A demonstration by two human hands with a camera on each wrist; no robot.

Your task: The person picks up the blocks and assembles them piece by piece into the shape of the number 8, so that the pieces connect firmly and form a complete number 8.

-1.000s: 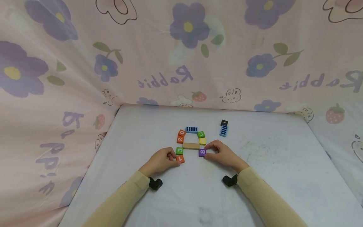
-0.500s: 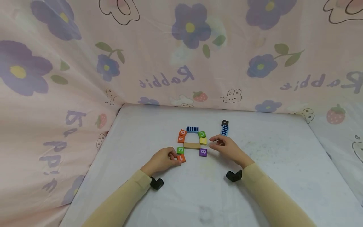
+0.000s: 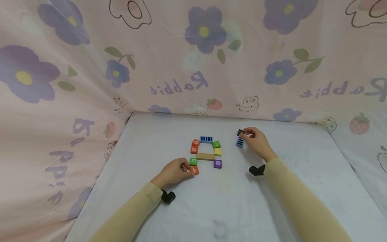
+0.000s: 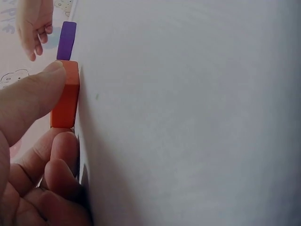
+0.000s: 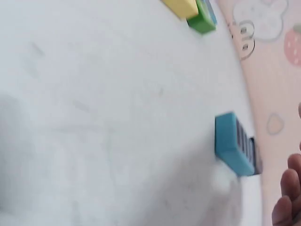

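Observation:
In the head view my left hand (image 3: 173,172) is at the lower left of a ring of small blocks. Its thumb and fingers pinch an orange block (image 4: 66,96), seen from the side in the left wrist view. A green "3" block (image 3: 193,161) lies just above it. My right hand (image 3: 257,143) reaches over the back right, fingertips right at a small black block (image 3: 240,132). A blue barred block (image 3: 240,142) lies beside that black block. In the right wrist view the fingers (image 5: 290,183) are spread at the edge, apart from the blue block.
The ring also has a purple "8" block (image 3: 217,164), a plain wooden bar (image 3: 205,156), a yellow block (image 3: 217,152), a green block (image 3: 216,144), orange blocks (image 3: 194,149) and a second blue barred block (image 3: 206,139). A patterned cloth (image 3: 169,60) hangs behind the white table (image 3: 290,188).
My right hand has left the purple block and moved right and away, to the black and blue blocks. My left hand stays on the orange block.

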